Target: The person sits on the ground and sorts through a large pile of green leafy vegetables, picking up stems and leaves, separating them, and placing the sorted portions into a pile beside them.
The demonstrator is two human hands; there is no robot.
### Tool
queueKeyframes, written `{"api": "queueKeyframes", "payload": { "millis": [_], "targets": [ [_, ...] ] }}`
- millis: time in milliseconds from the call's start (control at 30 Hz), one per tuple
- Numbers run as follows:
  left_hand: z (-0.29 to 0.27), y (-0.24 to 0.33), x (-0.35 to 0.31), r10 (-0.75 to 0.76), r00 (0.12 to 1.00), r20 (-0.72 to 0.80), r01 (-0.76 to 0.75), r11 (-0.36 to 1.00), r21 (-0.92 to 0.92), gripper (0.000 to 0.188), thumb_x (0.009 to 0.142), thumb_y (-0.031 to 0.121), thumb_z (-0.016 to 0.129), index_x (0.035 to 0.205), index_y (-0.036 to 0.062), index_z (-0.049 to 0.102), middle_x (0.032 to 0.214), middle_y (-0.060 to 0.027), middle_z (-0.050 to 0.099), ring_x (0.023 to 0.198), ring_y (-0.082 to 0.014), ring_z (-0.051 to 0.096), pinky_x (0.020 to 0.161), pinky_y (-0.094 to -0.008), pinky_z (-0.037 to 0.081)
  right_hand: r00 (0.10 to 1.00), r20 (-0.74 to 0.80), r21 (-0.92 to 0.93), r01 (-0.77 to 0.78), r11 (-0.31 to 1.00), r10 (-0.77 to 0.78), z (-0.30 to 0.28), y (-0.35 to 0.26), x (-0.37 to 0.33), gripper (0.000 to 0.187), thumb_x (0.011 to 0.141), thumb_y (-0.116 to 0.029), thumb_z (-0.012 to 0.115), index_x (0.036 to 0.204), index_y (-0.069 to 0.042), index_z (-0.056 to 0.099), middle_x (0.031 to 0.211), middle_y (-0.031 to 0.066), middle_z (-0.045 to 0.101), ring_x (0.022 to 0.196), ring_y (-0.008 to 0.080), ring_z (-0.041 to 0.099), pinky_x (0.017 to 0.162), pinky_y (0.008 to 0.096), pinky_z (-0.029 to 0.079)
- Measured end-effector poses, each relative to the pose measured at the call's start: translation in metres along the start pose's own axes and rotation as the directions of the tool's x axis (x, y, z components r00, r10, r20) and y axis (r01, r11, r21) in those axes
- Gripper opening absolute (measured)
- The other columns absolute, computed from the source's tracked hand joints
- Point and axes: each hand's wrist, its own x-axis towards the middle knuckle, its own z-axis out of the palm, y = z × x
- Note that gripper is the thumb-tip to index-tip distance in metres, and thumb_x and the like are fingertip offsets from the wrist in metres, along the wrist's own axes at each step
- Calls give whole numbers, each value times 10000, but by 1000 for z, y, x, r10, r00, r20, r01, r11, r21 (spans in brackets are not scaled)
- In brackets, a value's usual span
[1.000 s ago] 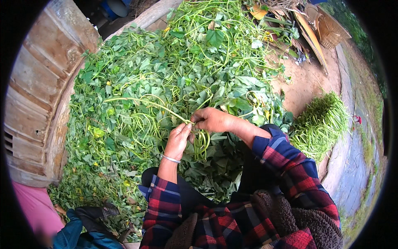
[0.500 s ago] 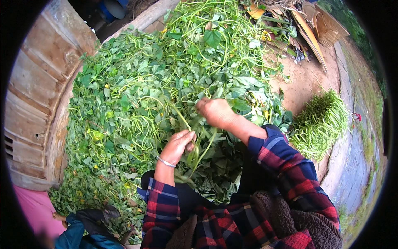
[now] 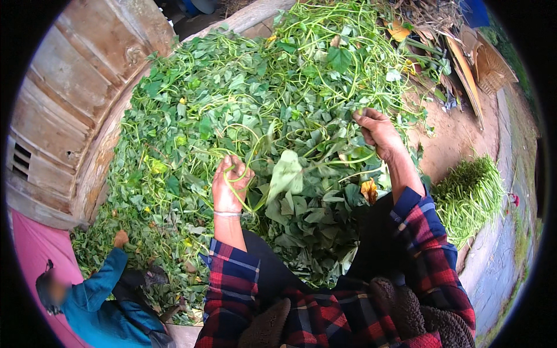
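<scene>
The left hand [image 3: 230, 185] is closed around a bunch of thin green vine stems [image 3: 255, 174], their leaves hanging just beside the wrist, while the right hand [image 3: 377, 130] reaches further out and grips another stem [image 3: 348, 104] in the heap. Both rest on a big pile of leafy green vines [image 3: 232, 98] beside a weathered wooden wall [image 3: 64, 104]. A neat bundle of stripped stems [image 3: 470, 197] lies on the bare ground at right, and 1 other person in a blue sleeve [image 3: 101, 284] sits at lower left.

The single head camera is looking steeply down, from close above, at the heap of leafy vines [image 3: 243, 110], facing forward.
</scene>
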Motion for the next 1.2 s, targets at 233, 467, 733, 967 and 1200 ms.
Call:
{"api": "queueKeyframes", "payload": {
  "millis": [233, 467, 733, 967, 1200],
  "targets": [
    [-2, 0, 0, 11, 999, 45, -12, 1000, 12, 221, 931, 286, 466, 875, 73, 485, 676, -25, 457, 644, -160, 448, 670, -338, 400, 990, -77, -295, 87, 951, -114, 30, 11, -7, 142, 863, -207, 594, 893, -82, 654, 523, -88, 413, 403, 21, 259, 384, 204, 196],
    [8, -20, 4, -26, 1000, 9, 25, 994, 106, 166, 910, 218, 519, 966, 61, 524, 801, -7, 507, 718, -124, 492, 672, -326, 458, 923, 341, -516, 340, 786, -176, 62, 43, -34, 172, 871, -185, 574, 955, -55, 650, 812, 76, 656, 716, 131, 613, 691, 280, 503],
    [25, -46, -2, -101, 994, 34, 84, 937, 341, 174, 898, 134, 522, 1031, 23, 546, 979, -51, 554, 817, -125, 526, 762, -288, 449, 717, 644, -257, 532, 807, -267, 107, 53, -58, 229, 816, -27, 573, 1042, -33, 606, 937, 129, 622, 907, 244, 601, 806, 318, 468],
    [30, -56, -5, -39, 998, 58, -17, 673, 740, 286, 917, 232, 521, 1072, 0, 581, 867, -17, 579, 767, -85, 499, 707, -224, 420, 661, 733, -324, 548, 771, -162, 104, 52, -55, 197, 780, -107, 640, 954, -17, 617, 857, 139, 617, 799, 276, 611, 726, 334, 479],
    [27, -47, -10, -30, 995, -96, 94, 621, 778, 304, 915, 291, 523, 888, 1, 606, 690, 22, 545, 612, -41, 473, 561, -200, 408, 679, 696, -589, 725, 357, -231, 104, 54, -49, 203, 782, -214, 585, 925, -70, 575, 939, 93, 548, 787, 306, 600, 662, 410, 501]
  ]
}}
